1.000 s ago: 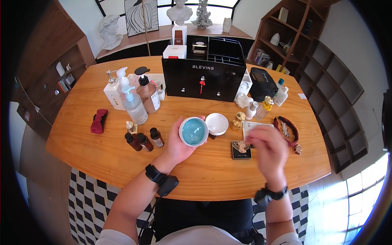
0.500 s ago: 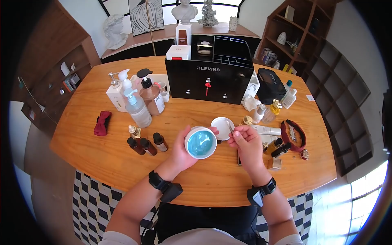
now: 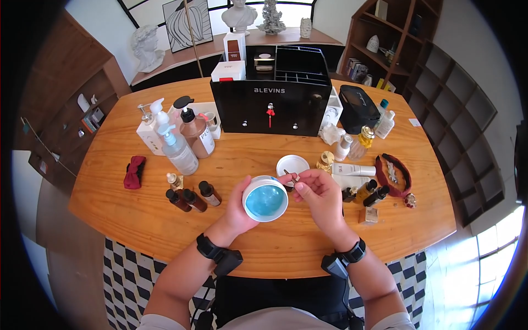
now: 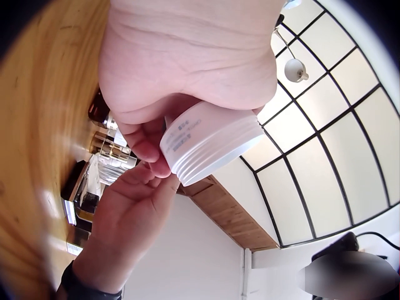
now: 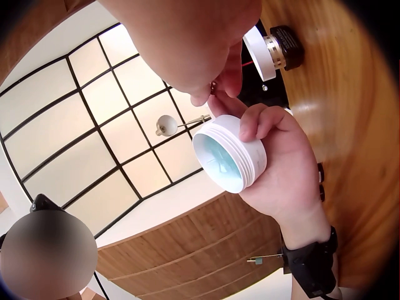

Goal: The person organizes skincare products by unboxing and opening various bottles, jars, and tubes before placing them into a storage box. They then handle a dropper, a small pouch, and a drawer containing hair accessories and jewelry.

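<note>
My left hand (image 3: pixel 237 212) grips an open white jar (image 3: pixel 281 214) by its side, and glossy blue gel (image 3: pixel 265 201) fills it. The jar is tilted, its mouth facing back towards me in the head view. Close by its far right rim, my right hand (image 3: pixel 323 204) pinches a small, thin, dark metallic stick (image 3: pixel 291 177) between thumb and fingers; its kind cannot be made out. Fingertips of both hands nearly meet there. Threads show around the jar's neck in the left wrist view. Behind the hands lies the white lid (image 3: pixel 292 163), propped on a small dark-capped container (image 5: pixel 287 47).
Several small brown bottles (image 3: pixel 193 200) and pump bottles (image 3: pixel 179 153) stand left. A black organizer box (image 3: pixel 269 110) is at the back. On the right are a white tube (image 3: pixel 353 169), dark bottles (image 3: pixel 376 196), a small box (image 3: pixel 368 215) and a red headband (image 3: pixel 406 175).
My right hand has come left from over the items on the right to the jar, bringing the small stick past the lid. The jar now tips more towards me.
</note>
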### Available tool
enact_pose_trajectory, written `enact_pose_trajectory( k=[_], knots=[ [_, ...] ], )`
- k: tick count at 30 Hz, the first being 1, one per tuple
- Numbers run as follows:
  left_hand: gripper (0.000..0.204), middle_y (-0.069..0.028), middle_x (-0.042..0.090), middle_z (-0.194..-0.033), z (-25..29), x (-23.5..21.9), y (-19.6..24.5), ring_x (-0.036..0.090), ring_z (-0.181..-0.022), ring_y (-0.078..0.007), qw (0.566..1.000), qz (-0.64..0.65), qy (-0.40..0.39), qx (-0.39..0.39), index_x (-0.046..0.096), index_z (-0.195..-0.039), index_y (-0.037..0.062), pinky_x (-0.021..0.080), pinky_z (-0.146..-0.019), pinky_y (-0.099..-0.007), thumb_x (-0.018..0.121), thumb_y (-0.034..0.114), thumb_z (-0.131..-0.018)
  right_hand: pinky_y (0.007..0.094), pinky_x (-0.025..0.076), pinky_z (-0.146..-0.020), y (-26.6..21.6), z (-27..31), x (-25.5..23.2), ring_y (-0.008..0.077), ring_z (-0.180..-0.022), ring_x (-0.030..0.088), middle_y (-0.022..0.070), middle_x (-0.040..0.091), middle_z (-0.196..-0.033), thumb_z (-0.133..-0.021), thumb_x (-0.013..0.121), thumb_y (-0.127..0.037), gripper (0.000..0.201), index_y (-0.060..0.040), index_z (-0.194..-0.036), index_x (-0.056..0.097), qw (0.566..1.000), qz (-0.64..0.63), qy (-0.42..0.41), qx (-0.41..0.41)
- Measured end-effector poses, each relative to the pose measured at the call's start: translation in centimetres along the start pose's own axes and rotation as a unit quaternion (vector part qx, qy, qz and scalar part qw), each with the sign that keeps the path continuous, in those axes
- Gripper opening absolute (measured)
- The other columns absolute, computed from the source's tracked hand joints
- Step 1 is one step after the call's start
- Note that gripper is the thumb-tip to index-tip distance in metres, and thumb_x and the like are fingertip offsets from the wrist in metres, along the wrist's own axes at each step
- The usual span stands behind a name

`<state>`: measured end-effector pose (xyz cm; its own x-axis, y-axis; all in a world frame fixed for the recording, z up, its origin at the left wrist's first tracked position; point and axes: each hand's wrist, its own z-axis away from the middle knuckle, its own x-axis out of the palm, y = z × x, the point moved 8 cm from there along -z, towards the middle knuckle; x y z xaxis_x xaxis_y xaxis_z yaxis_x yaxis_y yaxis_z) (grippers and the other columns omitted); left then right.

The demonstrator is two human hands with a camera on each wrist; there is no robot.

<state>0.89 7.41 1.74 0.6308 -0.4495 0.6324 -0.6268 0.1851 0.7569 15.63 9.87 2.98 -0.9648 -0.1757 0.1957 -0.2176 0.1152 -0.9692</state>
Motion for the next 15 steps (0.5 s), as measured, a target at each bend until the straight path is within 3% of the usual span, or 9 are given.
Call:
enact_pose_trajectory(
  k=[6,15],
  knots=[
    [0.071,-0.0224,0.041,-0.156,-0.1,-0.6,0.1,0.064,-0.106,-0.0268,0.999,0.034,0.002,0.023,0.057,-0.138,0.0076,0.054,-0.088,-0.0377,0.021,0.057,-0.103,0.0231,0.052,-0.065,1.5,0.0,0.3,0.0075,-0.074,0.06,0.0017,0.065,-0.083,-0.101,0.064,-0.015,0.019,0.0023,-0.109,0.063,0.993,0.072,-0.063,0.067],
    [0.071,-0.0216,0.046,-0.153,-0.1,-0.3,0.1,0.065,-0.097,-0.0291,0.999,0.029,0.02,0.019,0.058,-0.137,0.0057,0.053,-0.085,-0.0389,0.02,0.056,-0.103,0.0295,0.043,-0.06,1.6,0.2,0.9,0.0101,-0.065,0.049,0.0011,0.055,-0.074,-0.107,0.051,-0.022,0.026,-0.0005,-0.092,0.056,0.983,0.143,-0.11,0.034]
  ],
)
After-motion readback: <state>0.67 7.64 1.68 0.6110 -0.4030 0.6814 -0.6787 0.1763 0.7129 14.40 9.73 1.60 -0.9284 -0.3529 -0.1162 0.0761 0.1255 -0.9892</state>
